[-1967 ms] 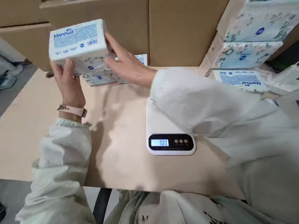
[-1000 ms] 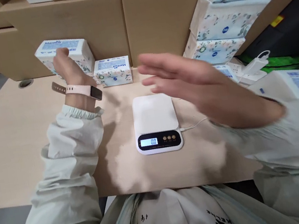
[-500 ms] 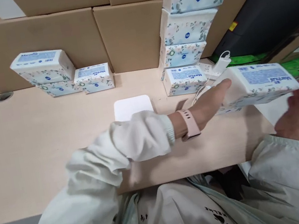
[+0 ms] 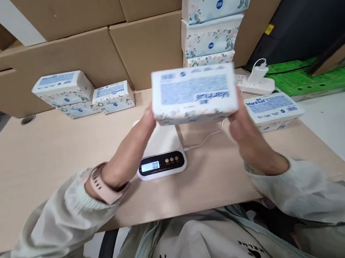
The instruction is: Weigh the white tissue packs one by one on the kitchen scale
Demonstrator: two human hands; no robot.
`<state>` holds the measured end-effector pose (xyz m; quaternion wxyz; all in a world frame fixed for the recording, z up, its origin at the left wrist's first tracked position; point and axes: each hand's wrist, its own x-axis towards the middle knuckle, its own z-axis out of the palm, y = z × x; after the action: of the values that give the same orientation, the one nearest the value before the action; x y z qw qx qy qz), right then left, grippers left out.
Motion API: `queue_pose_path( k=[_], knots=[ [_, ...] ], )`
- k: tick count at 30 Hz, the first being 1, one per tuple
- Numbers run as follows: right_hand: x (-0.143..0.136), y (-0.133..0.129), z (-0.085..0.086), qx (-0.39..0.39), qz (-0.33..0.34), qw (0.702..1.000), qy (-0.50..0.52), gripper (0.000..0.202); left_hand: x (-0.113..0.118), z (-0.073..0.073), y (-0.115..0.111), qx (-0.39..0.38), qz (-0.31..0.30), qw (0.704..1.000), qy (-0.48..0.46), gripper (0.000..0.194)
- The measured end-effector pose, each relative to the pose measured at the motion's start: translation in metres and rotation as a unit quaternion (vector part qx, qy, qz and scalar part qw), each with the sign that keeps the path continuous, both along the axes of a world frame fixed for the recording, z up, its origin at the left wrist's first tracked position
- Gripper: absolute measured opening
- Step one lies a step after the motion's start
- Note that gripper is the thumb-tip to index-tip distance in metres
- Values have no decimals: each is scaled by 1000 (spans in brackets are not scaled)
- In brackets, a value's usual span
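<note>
Between both hands a pack of tissues (image 4: 195, 94), white with blue print and a floral edge, is held up above the table. My left hand (image 4: 130, 154), with a pink watch band at the wrist, presses its left end. At its right end, my right hand (image 4: 250, 137) grips the other side. Below and to the left lies a white kitchen scale (image 4: 162, 164), its display reading 0.0; the pack and my left hand cover part of its plate. Another tissue pack (image 4: 274, 109) rests on the table beyond my right hand.
Stacked tissue packs (image 4: 214, 35) rise at the back right. More packs (image 4: 64, 92) sit at the back left. Cardboard boxes (image 4: 151, 48) wall off the rear. A power strip (image 4: 258, 85) with a plug and a white cable (image 4: 208, 140) lies on the right.
Both hands have carried the tissue pack leftward, from the table's right side to near the scale. My right hand has closed in on the pack's right end. The scale's display has come into view.
</note>
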<state>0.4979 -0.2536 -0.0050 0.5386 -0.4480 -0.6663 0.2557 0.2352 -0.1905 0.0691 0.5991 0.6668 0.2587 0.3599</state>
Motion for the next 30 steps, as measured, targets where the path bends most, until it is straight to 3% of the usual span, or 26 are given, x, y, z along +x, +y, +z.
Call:
queue_pose_path(
  k=[4, 10, 14, 19, 22, 26, 30],
  knots=[
    [-42, 19, -23, -67, 125, 990, 2, 86, -47, -18, -11, -56, 84, 994, 30, 64],
    [-60, 28, -53, -134, 159, 978, 29, 84, -72, -56, -8, -85, 100, 991, 37, 66],
    [-59, 27, -62, -129, 116, 984, 39, 75, -80, -72, -3, -97, 123, 987, 38, 66],
    [-50, 24, -70, -35, -40, 996, 74, 54, -92, -98, 9, -98, 260, 961, 12, 77],
    [-44, 21, -69, 0, -98, 992, 79, 52, -98, -108, 15, -112, 274, 955, -17, 81],
    [-42, 17, -66, 22, -118, 990, 75, 51, -100, -111, 17, -137, 268, 953, -44, 79],
    [-41, 14, -69, 13, -89, 995, 51, 53, -98, -113, 16, -153, 264, 950, -59, 75]
  ],
)
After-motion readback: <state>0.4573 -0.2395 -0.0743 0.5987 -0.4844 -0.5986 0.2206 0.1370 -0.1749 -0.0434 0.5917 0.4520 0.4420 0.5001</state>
